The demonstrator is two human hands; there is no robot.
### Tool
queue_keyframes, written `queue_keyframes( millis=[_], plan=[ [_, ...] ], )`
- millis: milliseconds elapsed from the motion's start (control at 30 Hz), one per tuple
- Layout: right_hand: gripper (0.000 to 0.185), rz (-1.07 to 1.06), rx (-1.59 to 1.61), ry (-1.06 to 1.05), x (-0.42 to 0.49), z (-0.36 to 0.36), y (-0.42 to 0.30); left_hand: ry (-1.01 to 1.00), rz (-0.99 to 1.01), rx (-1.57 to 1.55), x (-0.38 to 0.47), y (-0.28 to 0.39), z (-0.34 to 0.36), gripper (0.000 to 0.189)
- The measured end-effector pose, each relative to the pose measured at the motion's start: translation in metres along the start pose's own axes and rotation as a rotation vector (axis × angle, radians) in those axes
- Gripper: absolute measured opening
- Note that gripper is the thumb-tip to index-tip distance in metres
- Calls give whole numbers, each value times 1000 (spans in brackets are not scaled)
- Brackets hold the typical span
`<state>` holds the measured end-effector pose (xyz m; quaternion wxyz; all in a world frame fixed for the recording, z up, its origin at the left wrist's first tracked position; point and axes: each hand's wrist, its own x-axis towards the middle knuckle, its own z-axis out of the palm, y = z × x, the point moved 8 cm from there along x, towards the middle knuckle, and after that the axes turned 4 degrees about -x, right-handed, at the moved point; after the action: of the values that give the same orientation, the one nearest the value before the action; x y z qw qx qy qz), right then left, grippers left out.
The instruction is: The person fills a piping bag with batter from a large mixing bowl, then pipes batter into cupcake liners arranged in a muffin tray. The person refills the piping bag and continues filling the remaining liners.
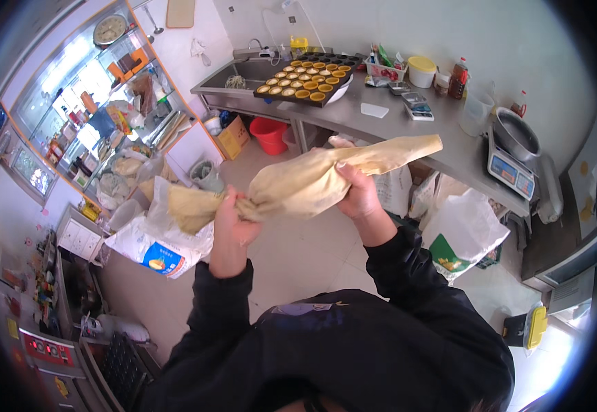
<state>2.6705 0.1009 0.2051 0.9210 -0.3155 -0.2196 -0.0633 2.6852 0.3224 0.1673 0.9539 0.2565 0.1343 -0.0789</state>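
A pale yellow cloth piping bag (298, 190) is held in the air in front of my chest, bulging in the middle. My left hand (234, 221) grips its gathered, twisted neck, and the loose flared end hangs out to the left. Around the tapering part my right hand (358, 193) is closed, thumb on top, with the narrow tip pointing right. Beyond the bag, a dark muffin tray (324, 103) bears rows of yellow cups; several hold pale batter and others look unfilled. A white bowl (341, 91) shows partly under the tray.
Behind the bag runs a steel counter (458, 154) with a sink (226, 77) at its left. On its right end stands a digital scale (511, 172) bearing a metal bowl (517, 135). Below are a red bucket (269, 136) and white sacks (466, 226). Another sack (169, 247) stands left.
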Motion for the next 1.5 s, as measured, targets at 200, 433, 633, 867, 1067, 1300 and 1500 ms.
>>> queue_keyframes(
  millis=[200,433,633,867,1067,1300,1500],
  plan=[
    [66,455,108,276,120,-65,51,-406,193,-324,110,35,75,45],
    [59,303,4,324,244,-138,61,-629,115,-144,261,21,97,44],
    [67,80,-203,54,368,-189,45,21,39,-305,406,7,133,45],
    [55,557,334,166,454,-235,70,-1037,82,-429,498,16,259,47],
    [64,107,-223,269,535,-300,55,-310,73,-219,617,-15,225,44],
    [82,69,-274,-86,598,-328,52,-297,159,-450,649,-5,262,44],
    [61,690,318,1,594,-346,63,-884,242,-244,629,3,314,47]
  ],
)
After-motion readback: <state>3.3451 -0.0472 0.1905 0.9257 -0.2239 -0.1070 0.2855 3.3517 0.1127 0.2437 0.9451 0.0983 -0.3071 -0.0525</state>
